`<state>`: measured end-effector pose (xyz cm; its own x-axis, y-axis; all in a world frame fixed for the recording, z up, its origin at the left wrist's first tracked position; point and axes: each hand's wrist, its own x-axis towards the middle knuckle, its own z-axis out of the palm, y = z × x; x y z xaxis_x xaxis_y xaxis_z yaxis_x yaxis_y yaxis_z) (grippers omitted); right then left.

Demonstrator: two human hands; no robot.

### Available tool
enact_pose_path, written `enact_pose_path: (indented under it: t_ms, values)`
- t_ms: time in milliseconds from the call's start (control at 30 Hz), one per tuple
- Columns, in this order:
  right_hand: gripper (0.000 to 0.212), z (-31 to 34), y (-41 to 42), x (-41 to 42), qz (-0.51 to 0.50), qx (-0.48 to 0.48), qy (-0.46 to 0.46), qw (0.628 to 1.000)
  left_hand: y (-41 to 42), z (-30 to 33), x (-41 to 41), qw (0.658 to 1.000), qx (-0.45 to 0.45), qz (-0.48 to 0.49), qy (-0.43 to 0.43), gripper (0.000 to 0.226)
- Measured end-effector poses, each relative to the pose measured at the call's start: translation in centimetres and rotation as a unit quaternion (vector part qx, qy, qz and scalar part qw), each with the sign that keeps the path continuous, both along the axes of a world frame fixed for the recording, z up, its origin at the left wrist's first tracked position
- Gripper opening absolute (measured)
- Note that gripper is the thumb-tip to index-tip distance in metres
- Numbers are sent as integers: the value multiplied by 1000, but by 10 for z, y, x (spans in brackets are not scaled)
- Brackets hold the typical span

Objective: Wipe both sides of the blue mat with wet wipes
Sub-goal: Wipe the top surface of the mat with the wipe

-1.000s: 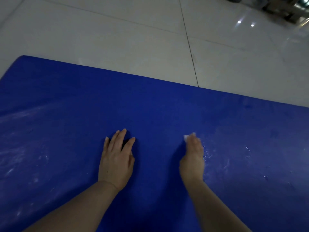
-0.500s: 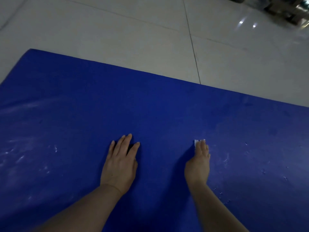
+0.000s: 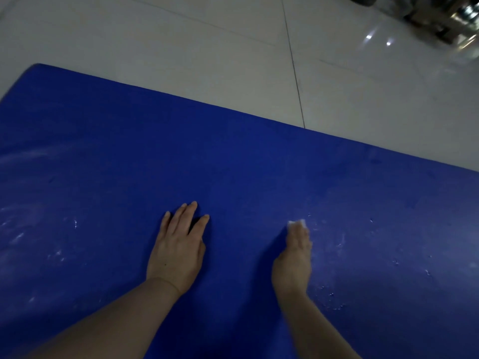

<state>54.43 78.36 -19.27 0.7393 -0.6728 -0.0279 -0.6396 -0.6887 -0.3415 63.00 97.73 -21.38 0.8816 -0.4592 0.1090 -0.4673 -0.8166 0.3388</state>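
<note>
Wipe (image 3: 297,223) peeks out white under the straight fingertips of the right hand (image 3: 294,257), pressed flat to the blue mat (image 3: 233,164) on the floor, unwiped white smears just to its right, while the spread left hand (image 3: 178,250) braces beside it

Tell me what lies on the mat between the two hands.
Nothing: in the head view the stretch of blue mat between the left hand and the right hand, which presses a white wipe, is bare.
</note>
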Motion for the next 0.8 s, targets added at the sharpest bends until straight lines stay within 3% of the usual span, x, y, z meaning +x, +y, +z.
enact_pose_path:
  t_ms: [167, 233, 400, 500, 633, 800]
  values:
    - [93, -18, 66, -10, 257, 15, -26, 966, 2, -1, 0, 1000, 3, -4, -5, 55]
    - [95, -15, 44, -16, 233, 5, -5, 973, 2, 0, 0, 1000, -5, -6, -7, 54]
    - [83, -3, -5, -26, 18, 24, -12, 999, 10, 2, -16, 999, -30, -20, 6, 55]
    - [75, -4, 37, -18, 94, 37, -24, 995, 18, 1, -35, 999, -4, -42, 9, 60]
    - [94, -19, 78, -31, 266, 29, -30, 963, 20, 0, -38, 999, 7, -49, 18, 62]
    - [86, -7, 8, -43, 77, 5, -1, 997, 20, 1, -37, 999, 2, -50, 10, 59]
